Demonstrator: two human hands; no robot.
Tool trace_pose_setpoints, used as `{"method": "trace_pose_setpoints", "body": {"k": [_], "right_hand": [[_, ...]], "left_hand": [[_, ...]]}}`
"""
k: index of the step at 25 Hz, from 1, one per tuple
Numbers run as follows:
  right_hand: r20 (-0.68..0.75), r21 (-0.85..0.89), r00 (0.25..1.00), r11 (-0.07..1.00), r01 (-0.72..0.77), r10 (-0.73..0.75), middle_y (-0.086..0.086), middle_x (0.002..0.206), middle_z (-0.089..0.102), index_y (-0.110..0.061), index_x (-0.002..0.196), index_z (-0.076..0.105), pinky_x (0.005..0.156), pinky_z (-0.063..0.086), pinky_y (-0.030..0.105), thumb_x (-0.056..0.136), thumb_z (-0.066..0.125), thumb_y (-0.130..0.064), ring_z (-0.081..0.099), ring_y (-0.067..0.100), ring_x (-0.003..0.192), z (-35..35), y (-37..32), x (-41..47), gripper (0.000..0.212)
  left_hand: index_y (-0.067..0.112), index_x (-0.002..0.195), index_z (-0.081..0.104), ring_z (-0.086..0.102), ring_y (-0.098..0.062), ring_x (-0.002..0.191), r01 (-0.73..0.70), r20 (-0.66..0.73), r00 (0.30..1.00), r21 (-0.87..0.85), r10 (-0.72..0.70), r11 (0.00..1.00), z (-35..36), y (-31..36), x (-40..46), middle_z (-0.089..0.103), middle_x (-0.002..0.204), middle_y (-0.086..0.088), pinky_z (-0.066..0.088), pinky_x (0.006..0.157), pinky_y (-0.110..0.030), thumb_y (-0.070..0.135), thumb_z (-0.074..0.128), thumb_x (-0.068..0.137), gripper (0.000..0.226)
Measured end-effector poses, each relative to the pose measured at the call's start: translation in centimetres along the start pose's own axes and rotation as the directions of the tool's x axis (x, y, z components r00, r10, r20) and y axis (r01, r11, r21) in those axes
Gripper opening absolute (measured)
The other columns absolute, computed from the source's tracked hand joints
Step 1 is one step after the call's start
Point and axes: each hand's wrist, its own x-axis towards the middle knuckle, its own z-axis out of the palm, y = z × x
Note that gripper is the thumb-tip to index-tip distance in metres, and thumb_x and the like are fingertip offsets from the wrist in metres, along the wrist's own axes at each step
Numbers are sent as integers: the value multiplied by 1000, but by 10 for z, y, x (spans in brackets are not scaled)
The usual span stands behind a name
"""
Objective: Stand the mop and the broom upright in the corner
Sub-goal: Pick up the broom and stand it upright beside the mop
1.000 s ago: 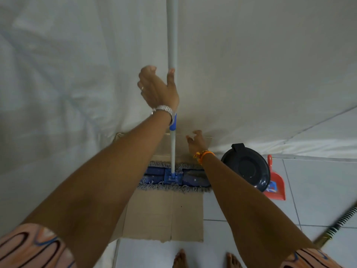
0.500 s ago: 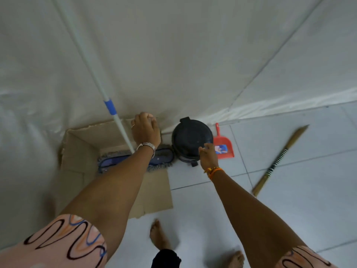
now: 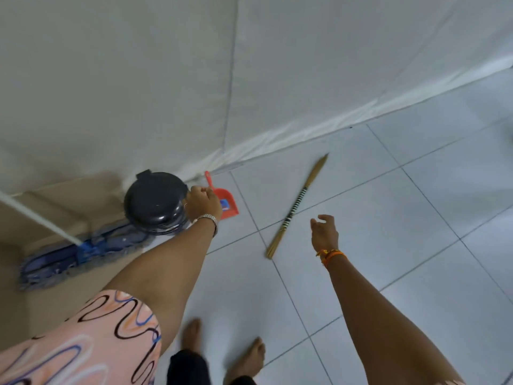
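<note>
The mop (image 3: 80,251), with a blue fringed head and a white pole, stands in the corner at the left, its head on brown cardboard (image 3: 55,290) and its pole leaning up toward the white sheet; no hand touches it. The broom (image 3: 295,207), a thin stick with a black-and-white striped band, lies flat on the white tiles at centre right. My left hand (image 3: 202,202) hovers over the edge of the black bin, fingers loosely curled and holding nothing. My right hand (image 3: 323,232) is stretched out with fingers spread, a short way right of the broom's lower end and not touching it.
A black lidded bin (image 3: 155,202) stands by the wall beside the mop head. A red dustpan (image 3: 226,202) lies just right of it. White sheeting (image 3: 249,79) covers the walls. My bare feet (image 3: 249,359) are on the tiles at the bottom.
My left hand let go of the mop pole and moved right over the bin. The view swung right and the broom came fully into sight. My right hand moved toward the broom.
</note>
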Motion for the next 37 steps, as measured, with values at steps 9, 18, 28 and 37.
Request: {"method": "trace_pose_setpoints", "body": {"k": [9, 18, 28, 37], "right_hand": [[-9, -140, 999, 990, 37, -39, 18, 124, 62, -10, 129, 43, 63, 45, 25, 98, 48, -15, 57, 24, 90, -134, 21, 161, 32], [277, -555, 955, 793, 252, -110, 15, 134, 53, -13, 131, 43, 97, 49, 50, 95, 47, -14, 53, 34, 118, -143, -5, 368, 36], [707, -658, 697, 248, 711, -120, 11, 144, 42, -14, 141, 35, 100, 44, 53, 90, 58, -24, 41, 33, 131, -2, 105, 587, 57], [935, -353, 327, -329, 876, -134, 9, 147, 40, -10, 141, 35, 112, 37, 51, 87, 65, -37, 40, 28, 136, 138, 280, 713, 67]], "left_hand": [[14, 114, 63, 47, -39, 128, -29, 106, 994, 36, 25, 999, 169, 124, -17, 61, 127, -16, 30, 108, -38, 31, 49, 100, 26], [15, 125, 59, 46, -38, 128, -53, 254, 967, 234, -9, 971, 326, 161, 35, 58, 131, -14, 39, 103, -43, 38, 55, 96, 37], [15, 127, 59, 46, -35, 129, 74, 396, 891, 356, -222, 932, 517, 7, 50, 54, 132, -15, 37, 108, -43, 39, 62, 93, 41], [18, 123, 57, 49, -29, 120, 4, 473, 849, 444, -237, 896, 692, -167, 17, 55, 124, -7, 49, 97, -42, 33, 72, 84, 45]]}}
